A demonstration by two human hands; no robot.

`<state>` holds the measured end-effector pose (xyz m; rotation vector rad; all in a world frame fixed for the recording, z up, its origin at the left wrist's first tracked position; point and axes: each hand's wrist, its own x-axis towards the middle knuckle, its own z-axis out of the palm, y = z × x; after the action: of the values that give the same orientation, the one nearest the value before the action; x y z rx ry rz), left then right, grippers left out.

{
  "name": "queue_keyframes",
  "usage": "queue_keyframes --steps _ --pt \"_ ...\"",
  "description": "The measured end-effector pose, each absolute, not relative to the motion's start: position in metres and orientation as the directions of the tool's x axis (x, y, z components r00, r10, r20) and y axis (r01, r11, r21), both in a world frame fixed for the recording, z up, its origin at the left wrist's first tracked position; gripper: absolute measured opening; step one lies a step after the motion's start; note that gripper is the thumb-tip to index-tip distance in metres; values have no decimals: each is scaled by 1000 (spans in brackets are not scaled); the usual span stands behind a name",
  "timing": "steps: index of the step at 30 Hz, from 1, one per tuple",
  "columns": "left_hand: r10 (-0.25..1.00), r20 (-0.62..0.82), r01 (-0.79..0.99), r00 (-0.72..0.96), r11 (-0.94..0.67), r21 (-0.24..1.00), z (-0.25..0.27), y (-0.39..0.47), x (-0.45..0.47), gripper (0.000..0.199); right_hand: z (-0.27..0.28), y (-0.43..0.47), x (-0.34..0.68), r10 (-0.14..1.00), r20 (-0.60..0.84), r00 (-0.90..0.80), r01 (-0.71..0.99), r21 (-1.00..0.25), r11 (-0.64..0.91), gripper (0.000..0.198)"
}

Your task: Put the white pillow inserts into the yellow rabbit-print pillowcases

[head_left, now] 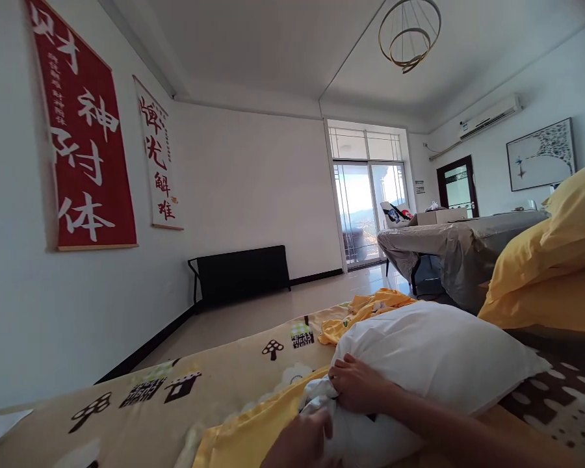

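A plump white pillow point(433, 351) lies on the bed in front of me. My right hand point(358, 385) reaches in from the right, fingers curled over the pillow's near left end and closed on its fabric. Lower down, my left hand point(299, 442) is closed at a bunched white part beside it; the bottom edge of the picture cuts this hand off. Whether the bunched part is the pillow's own corner or separate cloth, I cannot tell. Yellow cloth point(253, 429) spreads flat under and left of the hands. Behind the pillow sits a crumpled yellow patterned cloth point(370, 309).
The bed's beige printed cover point(214, 377) reaches left. Yellow pillows point(541, 273) are piled at the right above a brown dotted cover point(565, 403). Beyond stand a plastic-covered table point(443, 240) with a box point(439, 216) and a black folded item point(241, 276) against the wall.
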<state>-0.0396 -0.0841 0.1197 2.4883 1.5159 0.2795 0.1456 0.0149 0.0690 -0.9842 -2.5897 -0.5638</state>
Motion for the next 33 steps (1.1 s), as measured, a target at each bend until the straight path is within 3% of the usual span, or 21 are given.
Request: queue_keyframes --steps 4,7,10,14,16,19,22,26,28,31,33 --pt "892 282 784 353 -446 432 117 -68 -46 81 67 19 143 587 407 -699 687 154 710 13" --pt "865 253 756 433 -502 421 96 -49 -41 96 68 22 145 605 421 -676 699 108 707 13" --pt "869 275 755 412 -495 431 77 -32 -37 80 68 22 147 610 416 -674 700 95 708 13" --pt "846 392 722 361 -520 457 70 -21 -38 27 69 16 149 601 405 -689 693 127 710 11" --pt "818 444 684 365 -560 468 68 -19 -41 17 71 11 149 590 406 -697 689 154 708 14" --pt "793 496 597 354 -600 532 60 -12 -48 16 78 2 148 573 388 -722 666 165 727 20" --pt "805 519 527 288 -586 616 48 -1 -58 20 91 -10 147 587 337 -736 646 91 758 31" --pt "807 552 472 212 -579 665 39 9 -66 20 104 -32 145 642 248 -726 645 -78 760 65" --pt "800 561 421 211 -593 687 37 10 -66 21 103 -40 146 650 207 -731 645 -100 757 86" --pt "854 495 283 160 -520 806 34 10 -65 35 98 -36 152 687 122 -716 689 -36 724 116" --pt "937 349 156 29 -349 924 31 10 -65 48 98 -20 158 723 73 -687 724 -12 689 127"
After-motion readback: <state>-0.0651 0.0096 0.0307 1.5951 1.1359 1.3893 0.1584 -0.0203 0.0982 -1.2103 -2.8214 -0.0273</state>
